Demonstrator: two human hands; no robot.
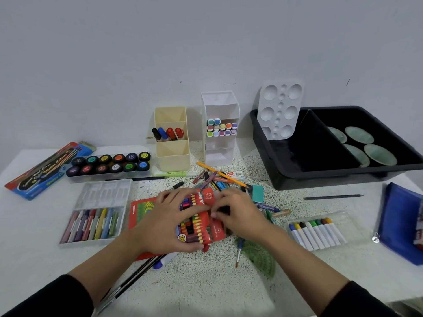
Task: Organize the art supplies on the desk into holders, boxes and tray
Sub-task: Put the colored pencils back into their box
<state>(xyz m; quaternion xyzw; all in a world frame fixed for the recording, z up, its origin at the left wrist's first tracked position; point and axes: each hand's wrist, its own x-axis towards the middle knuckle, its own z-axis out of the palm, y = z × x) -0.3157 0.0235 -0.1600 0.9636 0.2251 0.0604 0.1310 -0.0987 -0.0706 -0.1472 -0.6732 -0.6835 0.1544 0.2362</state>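
- Left hand is gripping the red crayon box at frame centre, fingers wrapping its left side and near end.
- Right hand is pinching the same box's right edge, fingertips curling in.
- The crayon box is lying on the speckled desk, its flap standing open toward the top of the frame, crayons showing.
- Loose crayons are piling just above the box.
- Beige holder, upper centre, is holding four markers; white holder, just right of it, is holding pastel-capped markers.
- Black tray, upper right, is carrying a white palette leaning at its left wall and green dishes in its right compartment.
- Paint pots and a blue paint box are sitting at left, a clear pastel case lying below them.
- Blue pouch is lying at the right edge.
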